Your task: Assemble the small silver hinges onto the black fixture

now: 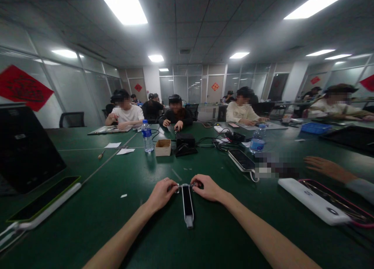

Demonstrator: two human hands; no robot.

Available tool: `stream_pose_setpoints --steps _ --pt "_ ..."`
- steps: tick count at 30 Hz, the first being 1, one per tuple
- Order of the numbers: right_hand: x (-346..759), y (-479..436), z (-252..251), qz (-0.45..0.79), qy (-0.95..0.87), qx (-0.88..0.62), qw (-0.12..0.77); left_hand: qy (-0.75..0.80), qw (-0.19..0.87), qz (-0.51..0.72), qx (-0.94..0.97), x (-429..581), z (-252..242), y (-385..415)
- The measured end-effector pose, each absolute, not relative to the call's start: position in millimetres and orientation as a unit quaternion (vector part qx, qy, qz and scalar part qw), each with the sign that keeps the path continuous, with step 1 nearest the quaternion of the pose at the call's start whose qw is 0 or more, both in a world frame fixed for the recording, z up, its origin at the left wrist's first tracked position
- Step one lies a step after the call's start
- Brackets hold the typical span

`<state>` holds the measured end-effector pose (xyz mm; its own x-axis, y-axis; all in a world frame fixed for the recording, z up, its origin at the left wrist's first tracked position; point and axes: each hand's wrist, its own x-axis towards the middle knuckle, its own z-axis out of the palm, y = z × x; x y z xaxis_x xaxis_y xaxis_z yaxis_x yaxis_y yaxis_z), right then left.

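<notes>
A narrow device [187,204] with a black face and white edges lies on the green table [222,230], its light grey end pointing toward me. My left hand [162,193] is at the left of its far end, thumb and fingers pinched on a small pale piece [177,188]. On the other side, my right hand [207,187] is closed in a pinch around something small and shiny, mostly hidden by the fingers. Both hands rest low over the table, one on each side of the device.
Beyond my hands stand a cardboard box [163,147], a water bottle [147,136] and a black case [185,142]. Phones and a white power bank [312,200] lie at the right, near another person's hand [330,168]. A black monitor [26,148] stands left.
</notes>
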<state>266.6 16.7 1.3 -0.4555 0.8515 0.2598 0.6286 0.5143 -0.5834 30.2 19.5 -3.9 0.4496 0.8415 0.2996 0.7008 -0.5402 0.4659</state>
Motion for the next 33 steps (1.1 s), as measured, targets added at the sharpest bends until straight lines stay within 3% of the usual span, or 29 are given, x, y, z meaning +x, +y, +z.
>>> stream_pose_setpoints --steps 33 --pt "267 18 -1 0.211 -0.830 -0.443 0.266 0.468 0.125 0.245 0.840 31 1 14"
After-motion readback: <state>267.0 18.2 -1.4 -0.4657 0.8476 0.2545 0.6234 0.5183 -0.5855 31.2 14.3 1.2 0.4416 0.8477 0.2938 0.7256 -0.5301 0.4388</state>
